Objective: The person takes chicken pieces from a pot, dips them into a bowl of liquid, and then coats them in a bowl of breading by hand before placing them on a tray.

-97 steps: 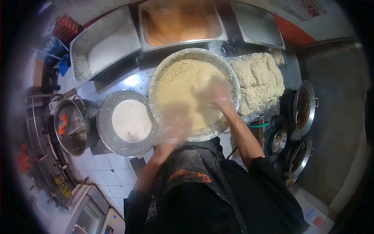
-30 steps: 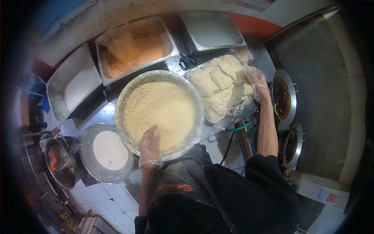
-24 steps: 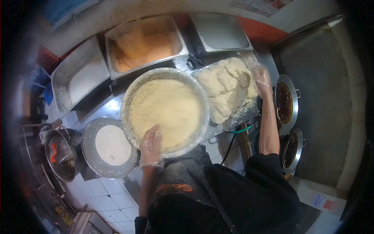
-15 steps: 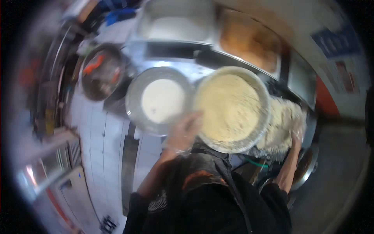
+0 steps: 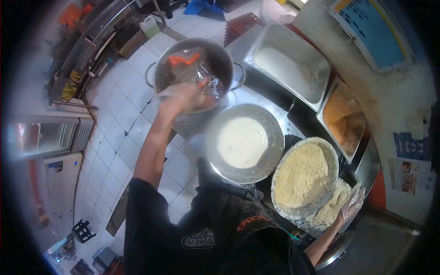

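Note:
My left hand (image 5: 183,97), in a thin clear plastic glove, reaches over the near rim of a big two-handled metal pot (image 5: 158,73). Motion smears its fingers. Inside the pot are a clear plastic bag (image 5: 190,68) with orange-red parts and dark liquid. Beside the pot, a steel bowl (image 5: 275,133) holds white batter (image 5: 243,142). A floury bowl (image 5: 337,160) of pale yellow flour (image 5: 300,174) stands further right. My right hand (image 5: 352,205), also gloved, rests at the edge of a heap of pale, crumbly flour (image 5: 327,206) with its fingers stretched out.
Along the wall sit a deep steel pan (image 5: 316,89) with white contents and another pan with orange-brown powder (image 5: 341,123). A round metal vessel (image 5: 337,250) is below my right arm. White floor tiles (image 5: 119,133) lie left of the counter.
My left hand has moved from between the two bowls to the pot at the far left. The view has shifted left; my right hand stays by the flour heap.

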Action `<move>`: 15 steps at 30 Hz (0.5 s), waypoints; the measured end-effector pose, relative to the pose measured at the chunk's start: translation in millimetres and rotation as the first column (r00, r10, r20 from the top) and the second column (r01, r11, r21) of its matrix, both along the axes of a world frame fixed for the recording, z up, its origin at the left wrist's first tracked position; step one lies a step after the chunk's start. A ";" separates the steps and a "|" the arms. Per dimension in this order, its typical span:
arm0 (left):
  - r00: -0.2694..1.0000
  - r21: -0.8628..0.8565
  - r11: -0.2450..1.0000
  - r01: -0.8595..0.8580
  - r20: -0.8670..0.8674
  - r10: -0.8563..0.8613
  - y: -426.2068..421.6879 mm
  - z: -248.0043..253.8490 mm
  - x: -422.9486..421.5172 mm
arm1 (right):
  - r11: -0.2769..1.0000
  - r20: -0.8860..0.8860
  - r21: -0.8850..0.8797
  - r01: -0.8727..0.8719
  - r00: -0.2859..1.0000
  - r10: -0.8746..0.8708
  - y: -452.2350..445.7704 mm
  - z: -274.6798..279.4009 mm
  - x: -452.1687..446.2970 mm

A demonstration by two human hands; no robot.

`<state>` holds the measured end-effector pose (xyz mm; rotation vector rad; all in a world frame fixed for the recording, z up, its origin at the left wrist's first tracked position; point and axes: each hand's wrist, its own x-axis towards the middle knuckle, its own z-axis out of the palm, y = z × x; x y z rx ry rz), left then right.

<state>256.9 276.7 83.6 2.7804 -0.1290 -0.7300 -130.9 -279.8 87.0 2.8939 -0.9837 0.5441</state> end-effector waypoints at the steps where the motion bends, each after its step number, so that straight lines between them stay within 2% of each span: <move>1: 0.993 0.059 0.993 0.104 -0.068 -0.100 -4.8 -1.7 6.0 | 1.000 0.000 -0.005 -0.014 1.000 0.014 12.4 0.1 12.5; 2: 0.969 0.110 0.971 0.214 -0.146 -0.197 -8.3 -4.4 10.9 | 0.999 0.040 0.008 -0.053 0.998 0.052 22.4 1.0 20.9; 3: 0.970 0.105 0.973 0.208 -0.152 -0.191 -11.3 -9.7 15.7 | 0.996 0.079 0.020 -0.089 0.993 0.087 33.3 2.0 27.8; 5: 0.910 0.162 0.913 0.374 -0.253 -0.328 -15.2 -33.0 29.8 | 0.993 0.114 0.064 -0.100 0.989 0.093 59.3 6.1 49.3; 6: 0.921 0.178 0.914 0.364 -0.219 -0.323 -6.9 -80.2 41.6 | 0.989 0.162 0.106 -0.099 0.983 0.081 68.3 5.8 57.3; 7: 0.921 0.175 0.916 0.362 -0.220 -0.322 -8.0 -98.8 42.7 | 0.984 0.209 0.150 -0.096 0.976 0.064 76.4 5.2 64.2; 9: 0.875 0.101 0.886 0.453 -0.238 -0.421 -11.1 -115.1 42.5 | 0.991 0.138 0.113 -0.078 0.989 0.063 90.4 5.4 77.5; 11: 0.880 0.111 0.892 0.438 -0.256 -0.400 -11.1 -70.0 36.7 | 0.940 0.312 0.303 -0.154 0.948 0.055 103.3 0.6 93.9; 13: 0.881 0.118 0.895 0.430 -0.271 -0.387 -6.4 -38.8 38.7 | 0.914 0.438 0.309 -0.263 0.892 0.109 122.0 3.3 112.3; 15: 0.826 -0.134 0.835 0.534 -0.127 -0.549 5.8 -25.3 44.3 | 0.855 0.481 0.404 -0.325 0.871 0.104 147.4 11.2 127.2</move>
